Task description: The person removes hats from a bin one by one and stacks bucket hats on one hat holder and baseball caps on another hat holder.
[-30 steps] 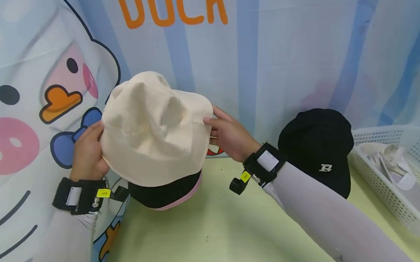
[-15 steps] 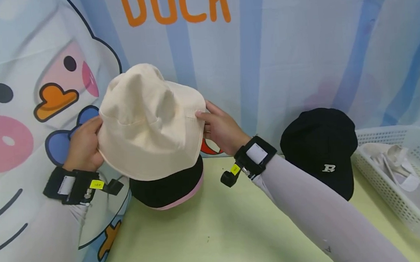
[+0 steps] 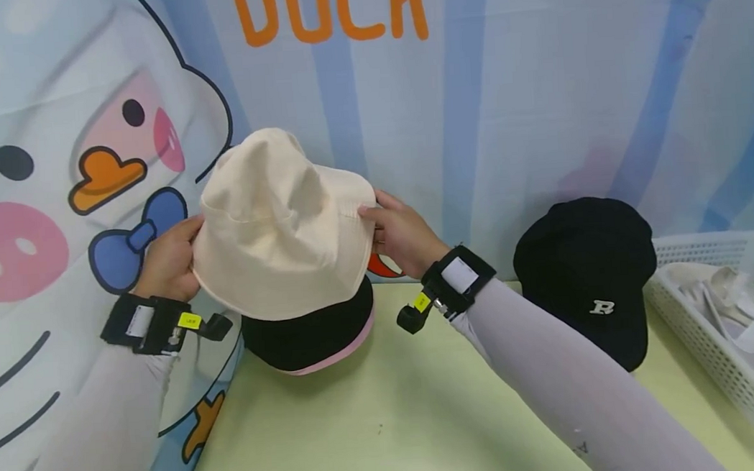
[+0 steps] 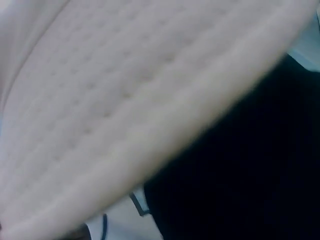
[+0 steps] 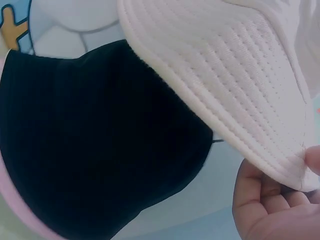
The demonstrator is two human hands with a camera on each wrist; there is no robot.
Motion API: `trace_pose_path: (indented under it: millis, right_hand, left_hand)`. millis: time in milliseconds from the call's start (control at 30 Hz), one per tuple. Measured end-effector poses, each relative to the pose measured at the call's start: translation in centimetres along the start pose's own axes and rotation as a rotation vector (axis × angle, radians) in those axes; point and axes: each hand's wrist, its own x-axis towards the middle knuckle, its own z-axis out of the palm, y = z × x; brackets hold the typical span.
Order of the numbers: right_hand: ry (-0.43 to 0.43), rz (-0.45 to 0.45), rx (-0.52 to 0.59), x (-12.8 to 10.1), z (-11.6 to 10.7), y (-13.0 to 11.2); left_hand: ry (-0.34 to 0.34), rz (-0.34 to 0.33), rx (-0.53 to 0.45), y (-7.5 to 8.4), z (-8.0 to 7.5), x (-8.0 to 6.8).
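Between both hands a cream bucket hat point(image 3: 280, 234) is held up by its brim, its crown slightly crumpled. The left hand point(image 3: 170, 261) grips the brim at the left side. On the opposite side, the right hand point(image 3: 406, 235) pinches the brim, thumb on top and fingers beneath, as the right wrist view shows. Below and partly behind the bucket hat is a black hat point(image 3: 312, 333) with a pink edge; its upper part is hidden. Rows of stitching on the cream brim point(image 4: 125, 95) fill much of the left wrist view, where the left hand's fingers are hidden.
A black cap point(image 3: 583, 273) with a white letter sits right of the right forearm. Beside it a white perforated basket point(image 3: 702, 360) holds pale items. A printed duck curtain point(image 3: 401, 104) hangs behind the light green table point(image 3: 337, 425).
The bucket hat rose slightly over the black hat, then shifted a little right and down in view. Both hands keep their hold on its brim. The head view also shifted slightly.
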Motion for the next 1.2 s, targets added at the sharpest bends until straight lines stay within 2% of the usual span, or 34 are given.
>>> trace_pose_path:
  millis: [167,333,600,900,1033,1200]
  right_hand:
    - [0.037,0.058,-0.08,0.4,-0.6,1.6]
    - [0.07,0.106,-0.099,0.8,-1.2,3.2]
    - [0.105,0.164,-0.121,1.2,-0.8,4.6]
    - [0.151,0.202,-0.162,1.5,-0.7,5.7]
    - [0.166,0.216,-0.159,1.6,-0.8,6.3]
    - [0.192,0.211,-0.148,1.5,-0.9,7.5]
  left_hand:
    - [0.07,-0.07,0.012,-1.8,-0.2,1.0]
    - [0.126,-0.163,-0.007,-3.6,-0.7,1.7]
    - [0.172,-0.246,-0.063,-4.9,-2.1,1.8]
    - [0.232,-0.261,-0.022,-6.1,-2.7,1.6]
    - [0.245,-0.232,-0.009,-7.0,-3.0,1.6]
    - [0.283,-0.199,0.086,-8.4,-3.6,1.5]
